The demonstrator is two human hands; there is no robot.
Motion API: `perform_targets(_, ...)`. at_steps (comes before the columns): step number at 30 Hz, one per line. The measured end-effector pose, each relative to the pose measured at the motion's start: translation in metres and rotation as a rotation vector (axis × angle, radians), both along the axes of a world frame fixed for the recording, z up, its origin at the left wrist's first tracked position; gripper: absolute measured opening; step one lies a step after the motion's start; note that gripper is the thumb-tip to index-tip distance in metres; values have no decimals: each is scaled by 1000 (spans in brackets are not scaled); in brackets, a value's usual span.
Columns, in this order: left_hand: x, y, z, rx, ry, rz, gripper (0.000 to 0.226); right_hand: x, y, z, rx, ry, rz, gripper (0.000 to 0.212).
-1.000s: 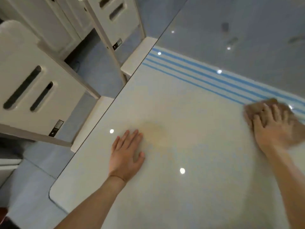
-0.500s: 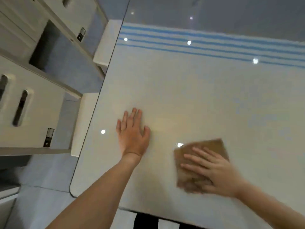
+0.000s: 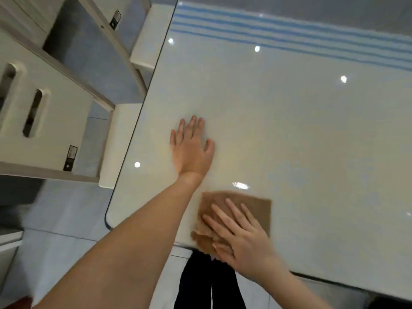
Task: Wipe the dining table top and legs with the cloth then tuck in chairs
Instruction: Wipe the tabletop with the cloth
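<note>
Two hands are on the table (image 3: 289, 121), and I see that only the right hand (image 3: 242, 240) works with the cloth (image 3: 256, 210). The cloth lies flat at the near edge of the table, under my right palm; its near corner hangs a little over the edge. Most of the cloth lies ahead of the palm, toward the far side. It is almost square, so I cannot name a long axis. My right fingers (image 3: 223, 214) are spread and pressed flat on it, pointing up and to the left; they pinch nothing.

My left hand (image 3: 191, 150) rests flat on the bare table, farther in and to the left, fingers stretched and a little apart, apart from the cloth. It looks like a support for my weight.

I judge the next stroke must push away from the edge, toward the blue stripes (image 3: 289, 34), since the unwiped top lies there. The chairs (image 3: 55, 121) stand to the left, not yet tucked.
</note>
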State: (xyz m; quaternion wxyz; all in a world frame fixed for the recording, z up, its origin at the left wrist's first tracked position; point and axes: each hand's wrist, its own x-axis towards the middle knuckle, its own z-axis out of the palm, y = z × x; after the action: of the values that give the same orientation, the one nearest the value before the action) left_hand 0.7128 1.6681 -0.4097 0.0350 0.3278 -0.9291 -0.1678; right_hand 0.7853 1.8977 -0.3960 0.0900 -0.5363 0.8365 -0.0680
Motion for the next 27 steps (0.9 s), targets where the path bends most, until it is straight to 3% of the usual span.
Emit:
perform_targets(6,10,-9,21,98,-16,-158,60,-8,17,2,78,-48,68,59)
perform_targets(9,58,-37,38,19,113,-300,57,-6,19,0,64,-44,68,62)
perform_targets(12,131,-80,27,-75,47,-228,56,-18,5,0,-5,-28,65,63)
perform_targets(15,177,-99,4,-6,-68,-208,58,-54,-39,-3,-51,-12,52,60)
perform_targets(19,181,-102,-9,48,-18,-230,58,-143,-128,-12,-42,22,-31,57)
perform_targets(23,184,-103,-11,83,64,-225,56,-231,-223,-11,10,34,-333,64)
perform_targets(25,184,-102,-8,94,90,-219,55,-230,-259,-12,16,2,-447,60)
perform_targets(27,182,-101,-5,108,116,-207,52,-190,-270,-14,-17,1,-383,58)
